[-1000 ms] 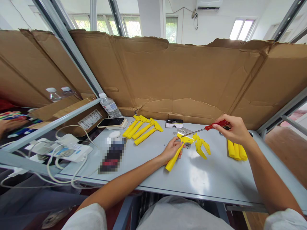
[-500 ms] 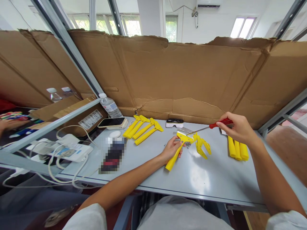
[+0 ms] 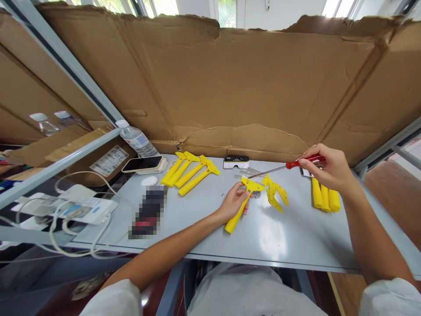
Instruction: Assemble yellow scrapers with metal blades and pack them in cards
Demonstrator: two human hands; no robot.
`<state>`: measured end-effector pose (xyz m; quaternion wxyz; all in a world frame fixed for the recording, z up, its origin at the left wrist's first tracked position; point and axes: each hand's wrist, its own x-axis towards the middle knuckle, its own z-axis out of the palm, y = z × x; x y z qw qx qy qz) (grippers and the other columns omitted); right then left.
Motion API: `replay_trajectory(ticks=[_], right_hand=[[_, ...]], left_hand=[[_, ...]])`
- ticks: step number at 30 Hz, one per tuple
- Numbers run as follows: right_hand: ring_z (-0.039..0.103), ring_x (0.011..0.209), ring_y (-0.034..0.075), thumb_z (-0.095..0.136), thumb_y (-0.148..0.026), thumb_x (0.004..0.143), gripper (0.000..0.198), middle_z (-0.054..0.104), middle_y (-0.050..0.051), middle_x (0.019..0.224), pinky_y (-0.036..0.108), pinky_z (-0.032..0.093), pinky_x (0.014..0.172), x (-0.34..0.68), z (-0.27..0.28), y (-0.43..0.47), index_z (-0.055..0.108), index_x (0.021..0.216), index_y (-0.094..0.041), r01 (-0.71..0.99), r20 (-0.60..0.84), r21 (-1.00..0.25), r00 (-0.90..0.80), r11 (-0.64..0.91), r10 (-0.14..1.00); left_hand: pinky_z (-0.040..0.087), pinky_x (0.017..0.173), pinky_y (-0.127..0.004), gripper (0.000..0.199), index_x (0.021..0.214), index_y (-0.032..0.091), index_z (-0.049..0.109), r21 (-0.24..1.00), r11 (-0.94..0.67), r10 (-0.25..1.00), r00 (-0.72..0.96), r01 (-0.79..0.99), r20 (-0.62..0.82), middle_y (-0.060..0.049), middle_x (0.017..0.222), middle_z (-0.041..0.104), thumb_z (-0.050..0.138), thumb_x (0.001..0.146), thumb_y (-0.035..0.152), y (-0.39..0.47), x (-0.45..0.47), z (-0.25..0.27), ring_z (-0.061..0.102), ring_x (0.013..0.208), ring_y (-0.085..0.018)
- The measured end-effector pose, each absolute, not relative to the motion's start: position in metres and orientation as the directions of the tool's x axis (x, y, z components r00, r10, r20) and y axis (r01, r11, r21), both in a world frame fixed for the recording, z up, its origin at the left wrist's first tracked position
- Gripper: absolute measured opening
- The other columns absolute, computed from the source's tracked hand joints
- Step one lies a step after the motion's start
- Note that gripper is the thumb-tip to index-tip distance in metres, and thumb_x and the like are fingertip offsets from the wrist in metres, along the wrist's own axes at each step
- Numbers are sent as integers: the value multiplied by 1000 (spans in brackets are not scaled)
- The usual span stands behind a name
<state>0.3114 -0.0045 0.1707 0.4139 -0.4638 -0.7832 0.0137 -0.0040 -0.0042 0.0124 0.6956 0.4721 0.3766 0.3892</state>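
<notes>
Cardboard wall (image 3: 210, 87) at the back | glossy grey desk (image 3: 197, 239) below | left grip (image 3: 233, 201), I see, closed round a yellow T-shaped handle (image 3: 237, 216) | right grip (image 3: 329, 169) clasping a red screwdriver (image 3: 292, 164), tip near that handle's head | power strip (image 3: 100, 206) well left of both grips

Dressed light, in pale grey

The person wears a pale grey, almost white shirt (image 3: 253, 292), plain where it shows and softly creased across the front. The left sleeve (image 3: 115, 300) and right sleeve (image 3: 388, 298) match it, loose and short, with wide openings. Both forearms (image 3: 171, 245) are bare, as are the left grip (image 3: 234, 202) and right grip (image 3: 329, 166).
</notes>
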Motion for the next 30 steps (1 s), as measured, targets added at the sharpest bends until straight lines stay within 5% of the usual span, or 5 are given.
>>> replay_trajectory(ticks=[8,30], right_hand=[[67,70,5,78,-39,95,25,74,2,87,17,50,63,306,170,-6,67,95,-16,675,568,-475,-255,564,783],[69,74,5,81,-26,90,17,76,4,92,15,49,62,307,174,-6,68,94,-16,669,680,-376,-271,641,681]], left_hand=[[53,43,-26,63,127,21,52,956,239,895,421,-171,-149,-3,104,70,83,87,60,-3,-3,12,62,54,-9],[53,44,-25,56,127,21,54,952,252,889,429,-173,-157,-5,103,74,82,90,53,-1,-5,14,63,54,-10]])
